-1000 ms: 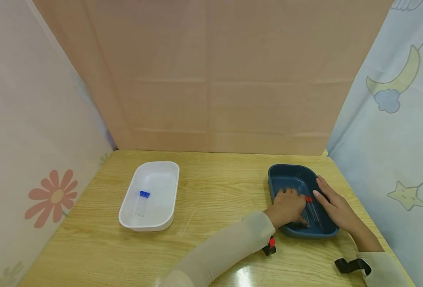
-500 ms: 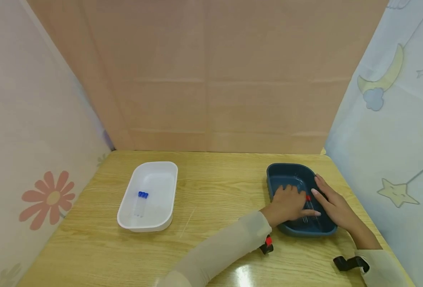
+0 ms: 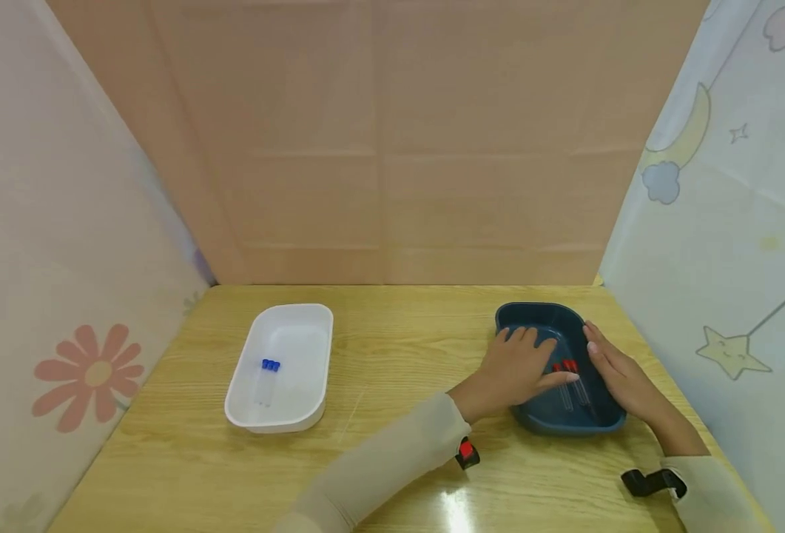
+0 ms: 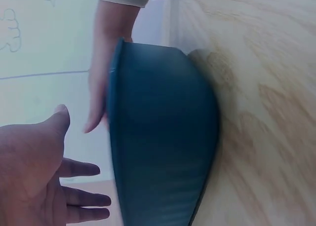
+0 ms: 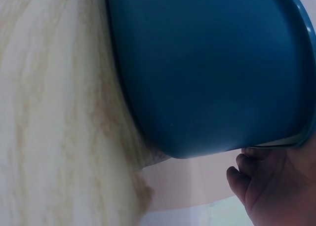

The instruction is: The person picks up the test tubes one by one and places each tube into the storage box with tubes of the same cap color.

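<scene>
In the head view, a dark blue basin [image 3: 545, 426] stands at the right of the table. Inside it lie test tubes [image 3: 575, 389] with red caps, side by side. My left hand [image 3: 502, 374] is over the basin's left side, fingers spread and nothing held; the left wrist view shows that hand [image 4: 34, 171] with straight fingers beside the rim. Along the right rim rests my right hand [image 3: 628, 381], its fingers extended. In the right wrist view this hand [image 5: 271, 186] is at the rim, partly hidden by the basin wall [image 5: 207, 73].
A white tray [image 3: 322, 370] stands at the table's left, holding three test tubes [image 3: 267, 381] with blue caps. Bare wood [image 3: 405, 348] lies between the two containers. A brown sheet [image 3: 379, 148] hangs behind, with printed cloths at both sides.
My left hand has drawn up and left from the red-capped test tubes, fingers spreading, so more of them shows. The right hand has stayed on the rim.
</scene>
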`<state>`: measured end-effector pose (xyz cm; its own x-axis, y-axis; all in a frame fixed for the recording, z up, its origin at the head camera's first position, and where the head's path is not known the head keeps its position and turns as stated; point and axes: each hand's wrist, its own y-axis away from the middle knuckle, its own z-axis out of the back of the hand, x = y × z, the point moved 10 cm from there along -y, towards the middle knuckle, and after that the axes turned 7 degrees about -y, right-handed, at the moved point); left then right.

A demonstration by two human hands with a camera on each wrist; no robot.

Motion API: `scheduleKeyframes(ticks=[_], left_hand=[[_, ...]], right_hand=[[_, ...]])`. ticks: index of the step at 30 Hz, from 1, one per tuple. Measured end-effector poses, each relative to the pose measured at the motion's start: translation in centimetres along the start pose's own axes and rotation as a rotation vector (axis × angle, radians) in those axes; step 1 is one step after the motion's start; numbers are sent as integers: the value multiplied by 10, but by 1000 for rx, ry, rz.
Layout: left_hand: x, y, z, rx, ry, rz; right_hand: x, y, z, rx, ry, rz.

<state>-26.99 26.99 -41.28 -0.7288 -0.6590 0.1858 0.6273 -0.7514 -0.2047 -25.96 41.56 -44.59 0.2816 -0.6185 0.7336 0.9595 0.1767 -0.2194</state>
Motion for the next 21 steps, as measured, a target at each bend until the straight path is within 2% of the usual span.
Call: scheduleKeyframes(ticks=[7,10,15,21], left_hand=[[38,25,10,-2,-30,54],[54,38,15,-24,-41,76],[69,62,26,-64,-38,83],[86,89,36,-94,-33,105]], right_hand=[[-4,-7,-2,46,-11,-4],[-5,-9,0,73,-22,-2],[-2,-12,7,87,-16,7],[6,-7,16,58,44,19]])
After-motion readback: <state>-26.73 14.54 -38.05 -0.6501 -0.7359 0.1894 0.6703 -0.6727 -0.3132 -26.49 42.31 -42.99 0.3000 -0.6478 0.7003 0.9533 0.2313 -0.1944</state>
